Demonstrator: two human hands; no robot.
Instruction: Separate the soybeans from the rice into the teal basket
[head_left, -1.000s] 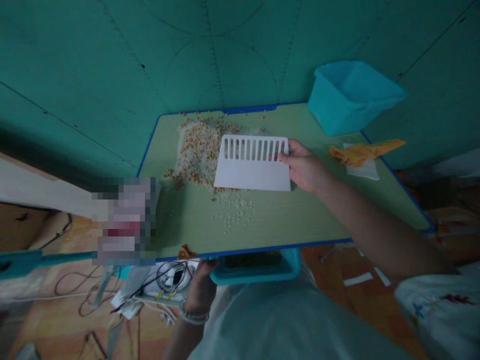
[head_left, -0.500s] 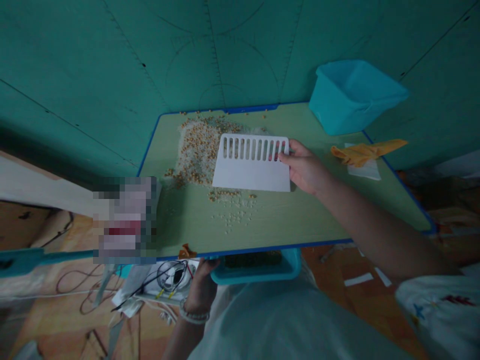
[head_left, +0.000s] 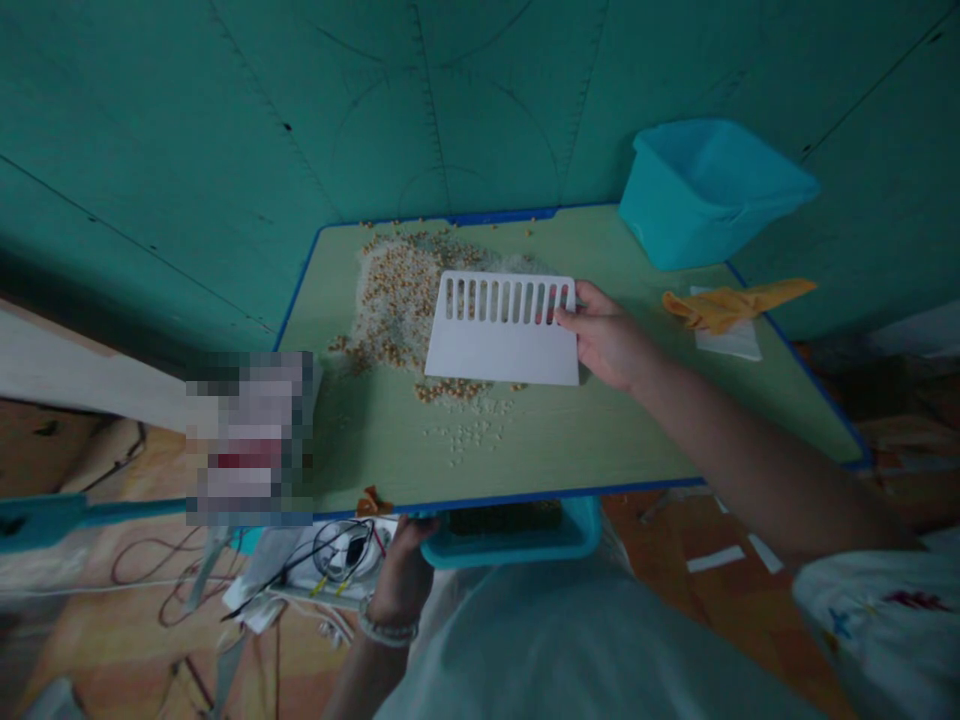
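Observation:
My right hand (head_left: 609, 335) grips the right side of a white slotted plastic scraper (head_left: 502, 350), thumb on top near the slots. The scraper lies low over the table, its left part against a pile of yellow beans and white grains (head_left: 397, 290). A few beans (head_left: 450, 391) and scattered white grains show along its near edge. Below the table's front edge, my left hand (head_left: 405, 565) is closed on the left end of a teal basin (head_left: 517, 552); its fingers are partly hidden. Dark material lies inside the basin, partly under the tabletop.
A teal bin (head_left: 705, 200) stands at the table's back right. Nearby, an orange cloth (head_left: 731, 305) lies over white paper. A small orange-brown scrap (head_left: 371, 502) sits at the front edge. A blurred-out box (head_left: 255, 440) is at the left; cables (head_left: 349, 550) lie below. A green wall rises behind.
The scraper has shifted very slightly towards me and left, and more beans show along its near edge. My left hand and the basin look nearly unchanged.

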